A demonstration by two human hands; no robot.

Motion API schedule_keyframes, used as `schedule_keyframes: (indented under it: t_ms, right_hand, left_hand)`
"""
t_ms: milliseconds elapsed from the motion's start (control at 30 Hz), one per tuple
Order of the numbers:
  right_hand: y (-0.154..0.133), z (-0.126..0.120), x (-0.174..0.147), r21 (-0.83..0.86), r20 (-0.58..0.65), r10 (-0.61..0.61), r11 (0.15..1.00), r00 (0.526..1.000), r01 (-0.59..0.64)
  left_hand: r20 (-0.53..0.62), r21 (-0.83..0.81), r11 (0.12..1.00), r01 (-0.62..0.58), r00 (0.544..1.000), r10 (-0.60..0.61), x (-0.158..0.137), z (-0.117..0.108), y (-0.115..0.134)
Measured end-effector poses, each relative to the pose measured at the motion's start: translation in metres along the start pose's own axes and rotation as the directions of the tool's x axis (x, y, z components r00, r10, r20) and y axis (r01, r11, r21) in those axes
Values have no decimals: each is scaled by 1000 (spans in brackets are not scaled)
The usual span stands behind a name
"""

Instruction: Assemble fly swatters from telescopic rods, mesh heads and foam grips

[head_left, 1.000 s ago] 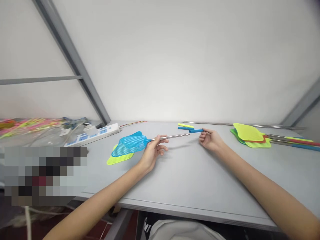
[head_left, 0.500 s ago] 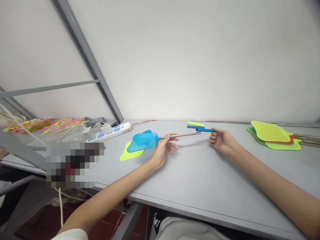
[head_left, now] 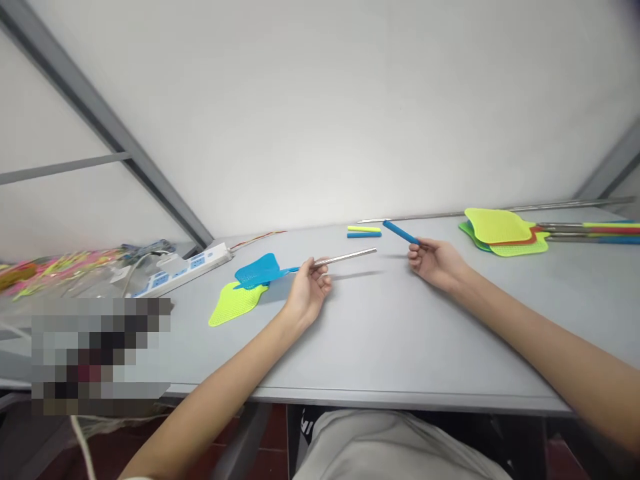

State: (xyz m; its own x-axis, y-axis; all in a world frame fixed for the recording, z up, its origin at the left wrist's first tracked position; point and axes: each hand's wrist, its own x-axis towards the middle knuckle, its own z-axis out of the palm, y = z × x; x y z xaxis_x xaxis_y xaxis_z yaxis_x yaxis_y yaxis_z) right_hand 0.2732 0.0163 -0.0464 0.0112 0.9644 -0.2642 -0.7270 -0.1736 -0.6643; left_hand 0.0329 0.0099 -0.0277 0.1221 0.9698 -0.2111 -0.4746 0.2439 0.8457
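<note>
My left hand (head_left: 309, 291) grips a blue fly swatter (head_left: 284, 273) near the base of its thin metal rod. The rod points right and slightly up, its end bare. The swatter's mesh head is turned nearly edge-on and overlaps another blue swatter head (head_left: 256, 267) behind it. Below these, a yellow-green swatter head (head_left: 235, 303) lies on the table. My right hand (head_left: 434, 265) pinches a blue tube (head_left: 401, 233) by its lower end. The tube tilts up to the left, apart from the rod's end.
A yellow tube (head_left: 363, 229) and another blue tube (head_left: 365, 235) lie near the wall. Long metal rods (head_left: 430, 216) rest along the back. Stacked swatters (head_left: 503, 227) lie at right. A power strip (head_left: 185, 270) and a pile of colourful pieces (head_left: 65, 270) are at left.
The blue tube in my right hand has swung its free end up, away from the rod's end. The swatter in my left hand has rolled, its head now nearly edge-on. The view has shifted.
</note>
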Motion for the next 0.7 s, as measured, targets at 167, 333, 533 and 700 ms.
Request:
schedule_keyframes:
  t_ms: [167, 333, 533, 700]
  right_hand:
    - [5, 5, -2, -14, -18, -18, 1000, 1000, 18]
    - [14, 5, -2, -46, 34, -101, 994, 994, 102]
    - [13, -5, -5, 17, 132, -52, 999, 990, 50]
    - [14, -4, -9, 13, 139, -37, 999, 990, 35]
  left_hand:
    - [6, 70, 996, -62, 998, 62, -4, 1, 4]
    - [67, 133, 983, -123, 991, 115, -8, 4, 10]
    - [39, 196, 971, -140, 990, 135, -12, 3, 20]
    - [-33, 237, 969, -67, 996, 77, -12, 1, 22]
